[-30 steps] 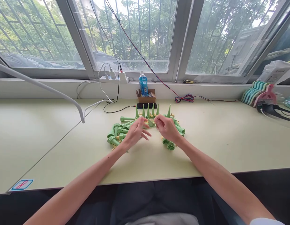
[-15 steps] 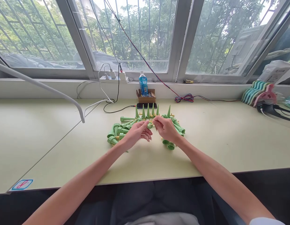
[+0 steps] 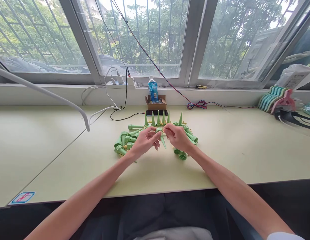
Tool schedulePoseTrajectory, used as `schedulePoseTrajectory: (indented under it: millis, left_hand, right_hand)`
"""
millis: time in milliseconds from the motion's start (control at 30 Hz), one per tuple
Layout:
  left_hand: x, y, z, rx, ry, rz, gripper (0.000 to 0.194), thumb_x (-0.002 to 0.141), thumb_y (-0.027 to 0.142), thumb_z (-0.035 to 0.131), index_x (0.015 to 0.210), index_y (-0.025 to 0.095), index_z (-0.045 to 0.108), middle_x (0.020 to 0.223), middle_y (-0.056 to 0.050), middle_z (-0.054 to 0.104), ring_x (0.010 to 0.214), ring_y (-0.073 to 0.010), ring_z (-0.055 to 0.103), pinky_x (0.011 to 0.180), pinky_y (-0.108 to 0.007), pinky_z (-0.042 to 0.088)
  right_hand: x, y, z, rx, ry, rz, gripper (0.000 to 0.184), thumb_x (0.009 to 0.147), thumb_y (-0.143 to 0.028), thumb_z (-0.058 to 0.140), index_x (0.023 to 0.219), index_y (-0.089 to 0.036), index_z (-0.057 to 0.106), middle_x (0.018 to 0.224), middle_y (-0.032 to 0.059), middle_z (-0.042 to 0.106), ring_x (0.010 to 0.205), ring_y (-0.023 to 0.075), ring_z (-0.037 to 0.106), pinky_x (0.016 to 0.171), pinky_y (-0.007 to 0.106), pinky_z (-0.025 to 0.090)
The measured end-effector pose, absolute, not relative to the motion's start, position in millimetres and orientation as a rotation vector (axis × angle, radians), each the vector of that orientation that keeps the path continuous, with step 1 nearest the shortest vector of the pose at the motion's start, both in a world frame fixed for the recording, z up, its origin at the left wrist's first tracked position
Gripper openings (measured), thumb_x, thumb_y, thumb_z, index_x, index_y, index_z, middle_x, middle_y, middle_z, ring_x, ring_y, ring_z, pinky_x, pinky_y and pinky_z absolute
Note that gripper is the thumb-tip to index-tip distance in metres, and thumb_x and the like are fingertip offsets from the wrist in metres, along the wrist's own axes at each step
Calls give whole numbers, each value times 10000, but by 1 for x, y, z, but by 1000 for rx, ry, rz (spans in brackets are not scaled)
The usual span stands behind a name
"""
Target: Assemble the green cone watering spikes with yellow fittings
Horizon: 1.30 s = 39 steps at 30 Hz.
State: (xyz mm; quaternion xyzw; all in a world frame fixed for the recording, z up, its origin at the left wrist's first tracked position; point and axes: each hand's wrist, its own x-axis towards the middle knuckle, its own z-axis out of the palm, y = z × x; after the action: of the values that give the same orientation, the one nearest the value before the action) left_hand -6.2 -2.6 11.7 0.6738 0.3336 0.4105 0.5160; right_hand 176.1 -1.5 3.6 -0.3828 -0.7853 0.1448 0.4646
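A green plastic watering spike point(image 3: 163, 141) is held between my two hands above the table, its point slanting down toward me. My left hand point(image 3: 146, 140) grips it near its wide threaded collar, thumb on the near side. On the other side, my right hand point(image 3: 177, 136) pinches at the spike's small yellow valve, which the fingertips mostly hide. Several more spikes lie in a heap point(image 3: 124, 138) by my left hand. Behind my hands, several spikes stand in a row, points up point(image 3: 158, 118). Others lie beside and below my right hand, two with round open ends point(image 3: 182, 155) facing me.
A phone point(image 3: 157, 113) lies behind the standing spikes, before a small carton point(image 3: 157, 106) and a blue bottle point(image 3: 152, 89). A white cable point(image 3: 67, 100) arches across the left. Bundled wire point(image 3: 197, 104) and several hangers point(image 3: 276, 100) are to the right.
The watering spike has turned in my hands: its point first faced away or up and now points down toward me. My left fingers have closed in on it; my right hand stays almost in place.
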Motion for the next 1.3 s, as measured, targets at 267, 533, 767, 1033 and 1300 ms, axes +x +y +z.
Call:
schedulePoseTrajectory:
  millis: [267,533,767,1033,1300]
  left_hand:
    - [-7,-1,6,1828,884,1077,357,809,450,669,985,210,472,730,38,556,508,-122,610,443,-259,528]
    - [-8,-2,5,1965,948,1073,311,794,430,686,925,209,511,760,23,592,499,-105,590,449,-247,521]
    - [-9,-2,4,2050,997,1059,251,806,409,671,852,207,530,634,41,570,482,-106,554,450,-232,490]
    - [-8,0,2,2154,1012,1084,289,807,458,652,747,194,551,742,-3,549,618,-134,589,510,-245,505]
    - [-8,0,2,2182,991,1113,303,808,462,648,695,193,563,734,-5,521,624,-135,565,532,-258,503]
  right_hand:
    - [176,-1,3,-940,-1935,360,230,958,-320,413,779,-199,492,596,-28,491,516,100,390,546,224,338]
    - [176,-1,3,-956,-1952,365,223,953,-309,415,767,-201,476,604,-27,485,525,101,383,551,222,334]
    - [175,-4,5,-978,-1950,331,237,935,-294,437,719,-197,449,540,-50,395,488,92,312,516,225,283]
    - [174,-6,7,-1016,-1968,334,273,937,-324,418,694,-202,436,517,-52,360,481,100,301,513,241,276]
    - [175,-4,5,-998,-1976,329,275,942,-324,414,695,-203,429,522,-55,345,489,102,289,512,236,274]
